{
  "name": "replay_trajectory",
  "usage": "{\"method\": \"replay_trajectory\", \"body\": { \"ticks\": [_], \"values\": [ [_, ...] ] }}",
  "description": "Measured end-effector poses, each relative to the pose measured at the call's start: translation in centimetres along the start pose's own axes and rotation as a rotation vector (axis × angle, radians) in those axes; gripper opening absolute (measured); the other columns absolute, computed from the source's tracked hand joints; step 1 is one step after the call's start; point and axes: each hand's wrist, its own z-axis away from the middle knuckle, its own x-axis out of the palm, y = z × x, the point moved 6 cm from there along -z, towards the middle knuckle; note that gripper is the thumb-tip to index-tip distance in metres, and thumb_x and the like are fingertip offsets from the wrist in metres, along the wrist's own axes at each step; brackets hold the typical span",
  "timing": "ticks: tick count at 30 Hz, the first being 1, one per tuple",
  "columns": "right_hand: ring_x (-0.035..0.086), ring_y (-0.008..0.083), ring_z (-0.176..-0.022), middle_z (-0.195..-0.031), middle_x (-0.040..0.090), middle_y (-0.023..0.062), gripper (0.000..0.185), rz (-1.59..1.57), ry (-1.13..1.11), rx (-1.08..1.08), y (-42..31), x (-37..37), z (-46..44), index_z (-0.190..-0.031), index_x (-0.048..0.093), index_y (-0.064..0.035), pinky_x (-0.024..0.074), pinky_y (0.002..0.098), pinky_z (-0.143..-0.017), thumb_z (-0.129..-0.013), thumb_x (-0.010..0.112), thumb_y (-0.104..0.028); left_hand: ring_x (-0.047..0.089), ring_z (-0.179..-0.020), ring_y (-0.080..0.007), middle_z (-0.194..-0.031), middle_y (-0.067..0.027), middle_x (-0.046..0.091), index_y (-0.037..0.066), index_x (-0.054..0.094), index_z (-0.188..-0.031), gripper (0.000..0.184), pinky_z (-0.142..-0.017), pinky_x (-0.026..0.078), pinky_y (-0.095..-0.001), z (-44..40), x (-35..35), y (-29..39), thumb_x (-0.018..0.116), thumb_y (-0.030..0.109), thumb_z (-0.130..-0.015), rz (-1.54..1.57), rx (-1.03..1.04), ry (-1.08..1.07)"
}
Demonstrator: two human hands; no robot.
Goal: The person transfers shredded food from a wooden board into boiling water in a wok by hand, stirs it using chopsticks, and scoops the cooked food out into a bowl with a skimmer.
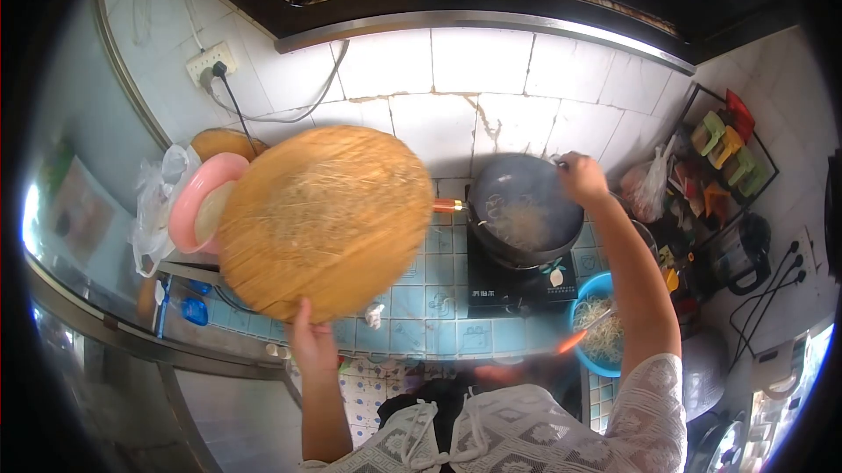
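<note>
My left hand [313, 341] grips the lower edge of a large round wooden cutting board [324, 218], which has pale streaks across its face. The board blocks part of the counter behind it. At the right rim of a dark wok [526, 232], my right hand [582, 178] is closed; what its fingers hold is too unclear to name. Pale shreds [517, 217] lie in the wok amid a light haze. The wok's reddish-brown handle [448, 205] points left, its end passing behind the board.
Beneath the wok is a black cooktop [491, 290]. A blue basin [574, 319] of pale strands stands under my right arm, crossed by an orange-handled utensil [572, 341]. A pink bowl [189, 210] and plastic bag [153, 232] are left; a condiment rack [728, 148] is right.
</note>
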Motion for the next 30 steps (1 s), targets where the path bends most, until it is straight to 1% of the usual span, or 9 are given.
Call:
{"method": "replay_trajectory", "body": {
  "ticks": [4, 6, 9, 16, 18, 22, 26, 28, 30],
  "values": [
    [0.056, 0.0356, -0.082, -0.086, 0.058, 0.0149, 0.027, -0.285, 0.254, -0.042, -1.5, -7.4, 3.3, -0.084, 0.062, -0.0021, 0.0439, 0.0396, -0.073, -0.086, 0.052, -0.027, 0.056, -0.1, -0.0168, -0.112, -0.01, 0.056, 0.002, 0.047, -0.116, 0.035, -0.083, 0.047, -0.0288, -4.0, -5.1, 6.5, 0.057, 0.007, -0.084, -0.023, 0.185, 0.112],
    [0.06, 0.0296, -0.077, -0.085, 0.059, 0.0121, 0.022, -0.256, 0.21, 0.003, -0.5, -7.1, 4.8, -0.084, 0.062, -0.0007, 0.047, 0.0351, -0.067, -0.085, 0.056, -0.022, 0.056, -0.098, -0.0168, -0.11, -0.0106, 0.057, 0.0, 0.048, -0.114, 0.033, -0.082, 0.047, -0.0277, -6.1, -7.1, 9.0, 0.058, 0.008, -0.083, -0.03, 0.241, 0.118],
    [0.056, 0.0109, -0.067, -0.079, 0.059, 0.0056, 0.015, -0.829, -0.028, 0.151, 1.7, -2.4, 7.3, -0.085, 0.061, 0.0031, 0.0473, 0.0218, -0.057, -0.081, 0.062, -0.011, 0.056, -0.098, -0.0183, -0.111, -0.0119, 0.056, -0.004, 0.046, -0.114, 0.035, -0.082, 0.048, -0.0274, -9.0, -9.6, 11.9, 0.058, 0.007, -0.083, 0.035, 0.345, 0.127],
    [0.061, 0.0155, -0.07, -0.075, 0.063, 0.0071, 0.01, -0.709, -0.33, 0.063, -0.8, 3.0, 10.7, -0.083, 0.065, -0.0047, 0.047, 0.027, -0.068, -0.074, 0.066, -0.009, 0.052, -0.105, -0.0213, -0.117, -0.014, 0.052, -0.006, 0.041, -0.118, 0.039, -0.092, 0.044, -0.0314, -16.1, -14.3, 15.2, 0.056, 0.007, -0.085, 0.113, 0.437, 0.067],
    [0.063, 0.0208, -0.073, -0.08, 0.066, 0.0076, 0.013, -0.45, -0.353, -0.135, -1.8, 4.6, 10.6, -0.084, 0.066, -0.0055, 0.0479, 0.0285, -0.069, -0.074, 0.066, -0.014, 0.051, -0.106, -0.0215, -0.118, -0.0144, 0.051, -0.006, 0.041, -0.119, 0.04, -0.094, 0.043, -0.0319, -17.3, -14.1, 15.6, 0.056, 0.008, -0.085, 0.12, 0.444, 0.02],
    [0.063, 0.0251, -0.076, -0.084, 0.065, 0.0099, 0.015, -0.37, -0.128, -0.136, -0.6, 6.7, 7.9, -0.086, 0.067, -0.0094, 0.0481, 0.0298, -0.07, -0.075, 0.066, -0.018, 0.048, -0.11, -0.0257, -0.122, -0.0157, 0.048, -0.004, 0.038, -0.121, 0.047, -0.098, 0.039, -0.037, -16.9, -12.5, 15.1, 0.057, 0.019, -0.086, 0.219, 0.382, 0.007],
    [0.063, 0.0227, -0.076, -0.082, 0.066, 0.0099, 0.017, -0.498, 0.03, 0.14, 0.8, 5.2, 4.6, -0.088, 0.067, -0.0087, 0.0478, 0.0292, -0.069, -0.078, 0.064, -0.022, 0.045, -0.116, -0.0295, -0.125, -0.0159, 0.045, -0.001, 0.028, -0.128, 0.061, -0.1, 0.035, -0.0419, -12.9, -10.2, 11.8, 0.052, 0.037, -0.087, 0.195, 0.175, 0.078],
    [0.063, 0.0225, -0.075, -0.083, 0.066, 0.0101, 0.019, -0.562, 0.094, 0.103, 1.1, 6.6, 3.2, -0.09, 0.067, -0.0096, 0.0473, 0.0289, -0.07, -0.079, 0.064, -0.024, 0.044, -0.117, -0.0294, -0.127, -0.0154, 0.044, 0.0, 0.026, -0.129, 0.063, -0.1, 0.034, -0.0416, -11.5, -9.8, 8.7, 0.049, 0.041, -0.088, 0.104, 0.19, 0.088],
    [0.063, 0.0256, -0.073, -0.078, 0.065, 0.012, 0.022, -0.572, 0.101, 0.288, 1.7, 9.4, 2.6, -0.09, 0.067, -0.0126, 0.0483, 0.0311, -0.067, -0.078, 0.065, -0.031, 0.043, -0.118, -0.0287, -0.129, -0.0142, 0.042, 0.001, 0.025, -0.129, 0.062, -0.1, 0.034, -0.0402, -10.4, -10.7, 4.3, 0.046, 0.043, -0.089, -0.026, 0.168, 0.089]
  ]
}}
